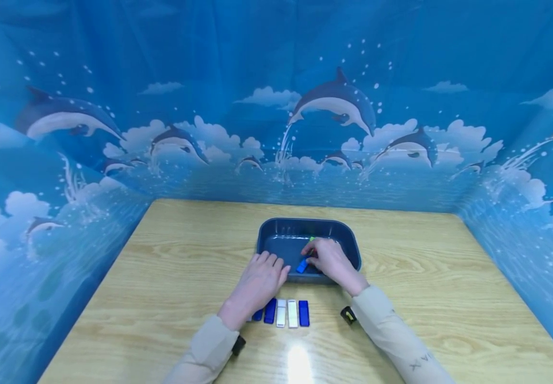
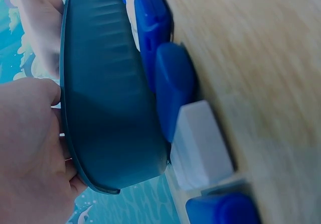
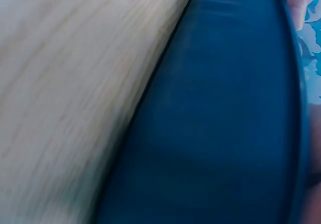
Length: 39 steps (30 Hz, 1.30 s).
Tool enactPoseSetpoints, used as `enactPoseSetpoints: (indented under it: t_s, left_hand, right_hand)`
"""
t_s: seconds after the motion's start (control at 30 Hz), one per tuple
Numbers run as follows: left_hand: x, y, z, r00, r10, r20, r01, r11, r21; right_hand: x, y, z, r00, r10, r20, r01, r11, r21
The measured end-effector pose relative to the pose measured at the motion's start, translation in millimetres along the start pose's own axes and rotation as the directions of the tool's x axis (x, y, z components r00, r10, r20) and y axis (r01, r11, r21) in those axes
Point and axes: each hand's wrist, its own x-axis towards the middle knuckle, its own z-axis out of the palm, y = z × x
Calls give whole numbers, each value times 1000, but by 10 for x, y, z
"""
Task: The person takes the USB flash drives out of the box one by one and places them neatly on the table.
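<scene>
Left hand (image 1: 259,274) with fingers loosely extended over the near left rim of the tray (image 1: 300,228); right hand (image 1: 329,258) inside, fingers bent over a blue stick (image 1: 302,265), impossible to tell whether pinched or only touched. Visible from the head alone: that stick and a green bit (image 1: 312,239). Visible from the left wrist: past a white stick (image 2: 200,143), an end stick (image 2: 223,209) concealed from above by the left arm. From the right wrist, mainly tray wall and table (image 3: 65,83).

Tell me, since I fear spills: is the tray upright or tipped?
Upright: in the head view, the tray stands on the table, open top facing up, the left hand on its rim.
</scene>
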Motion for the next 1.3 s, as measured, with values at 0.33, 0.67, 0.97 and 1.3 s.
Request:
enactPoseSetpoints:
  t_s: [0.33,0.67,0.97,1.3]
  left_hand:
    - [12,8,-9,1000,-8,13,7,1000,20]
    - [7,10,-8,1000,-17,17,17,1000,7]
    - [6,6,-7,1000,-13,6,13,1000,11]
    - [0,12,-12,1000,-19,21,19,1000,12]
  right_hand:
    - [85,51,40,995,-60,82,60,998,3]
    - [117,82,69,996,-35,81,36,999,-8]
    - [117,112,63,997,14,80,-18,999,49]
    - [66,153,-44,981,177,80,-192,943,273]
